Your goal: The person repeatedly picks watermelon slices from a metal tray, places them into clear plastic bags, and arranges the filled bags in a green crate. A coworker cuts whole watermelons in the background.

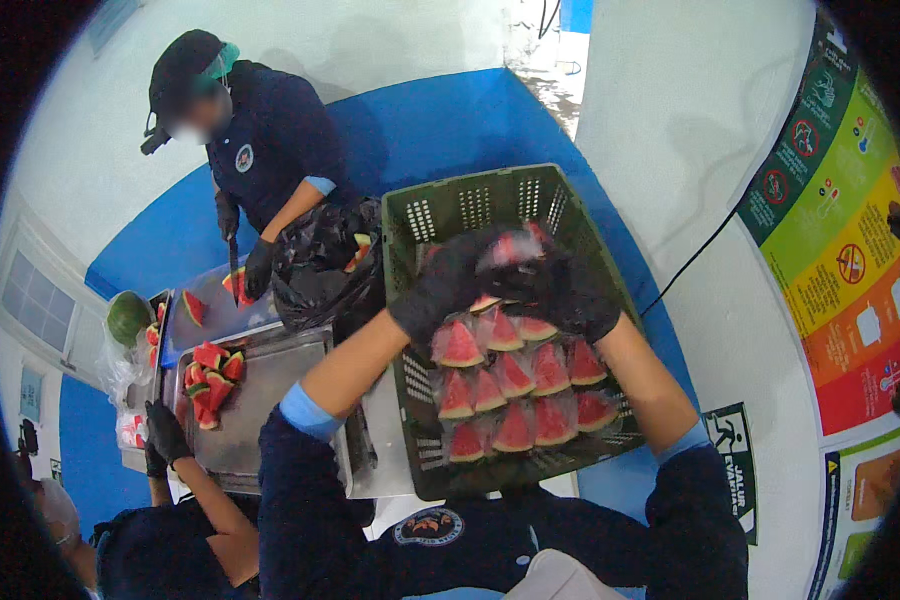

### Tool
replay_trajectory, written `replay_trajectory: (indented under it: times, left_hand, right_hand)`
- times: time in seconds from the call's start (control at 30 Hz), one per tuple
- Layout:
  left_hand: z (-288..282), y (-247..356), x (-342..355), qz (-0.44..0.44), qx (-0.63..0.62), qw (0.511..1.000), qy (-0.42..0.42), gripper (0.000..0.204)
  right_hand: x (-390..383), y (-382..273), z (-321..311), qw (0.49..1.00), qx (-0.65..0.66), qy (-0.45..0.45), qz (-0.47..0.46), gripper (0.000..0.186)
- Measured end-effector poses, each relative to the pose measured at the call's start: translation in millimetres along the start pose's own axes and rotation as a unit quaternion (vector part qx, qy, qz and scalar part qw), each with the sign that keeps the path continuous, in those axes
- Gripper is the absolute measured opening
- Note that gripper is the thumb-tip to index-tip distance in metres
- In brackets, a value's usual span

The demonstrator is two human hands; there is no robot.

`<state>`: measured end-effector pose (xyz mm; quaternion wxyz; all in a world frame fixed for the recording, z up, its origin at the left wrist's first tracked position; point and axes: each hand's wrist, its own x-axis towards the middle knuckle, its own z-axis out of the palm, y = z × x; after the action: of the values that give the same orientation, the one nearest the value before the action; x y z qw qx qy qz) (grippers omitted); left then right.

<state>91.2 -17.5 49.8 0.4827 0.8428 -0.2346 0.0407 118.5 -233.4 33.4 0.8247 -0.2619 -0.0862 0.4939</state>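
Both my hands wear black gloves and meet over the far half of a dark green plastic crate. Between them is a watermelon slice in clear plastic wrap, partly covered by the fingers and blurred. My left hand grips it from the left, fingers closed. From the right, my right hand closes on the same slice. Below the hands, several wrapped watermelon wedges lie in rows inside the crate, rinds toward me. More wedges farther back are mostly hidden by my gloves.
Left of the crate are a metal tray with cut watermelon pieces and a black plastic bag. Beyond, a co-worker holds a knife over a cutting board. Another person's gloved hand touches the tray. A whole watermelon sits far left.
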Motion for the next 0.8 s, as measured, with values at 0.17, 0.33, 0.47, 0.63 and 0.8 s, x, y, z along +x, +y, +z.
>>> replay_trajectory:
  times: [0.17,0.33,0.47,0.63,0.8]
  left_hand:
    - [33.7,-75.7,101.8,-0.186,-0.23,0.952,0.077,0.042]
    - [94.8,-147.8,137.2,-0.29,-0.293,0.898,0.157,0.044]
    - [119.3,-172.6,144.9,-0.353,-0.269,0.893,0.069,0.042]
    - [150.7,-209.6,154.6,-0.343,-0.265,0.898,0.076,0.035]
    - [175.5,-241.5,171.6,-0.258,0.169,0.951,-0.031,0.037]
  right_hand:
    - [-14.2,-47.8,-64.6,0.771,-0.564,0.202,-0.217,0.051]
    - [-17.8,-41.2,-99.9,0.807,-0.4,0.192,-0.39,0.042]
    - [-17.1,-37.5,-107.2,0.704,-0.549,0.276,-0.357,0.045]
    - [-11.9,-40.1,-136.8,0.815,-0.404,0.229,-0.348,0.061]
    - [-6.8,-38.6,-146.6,0.646,-0.62,0.25,-0.369,0.035]
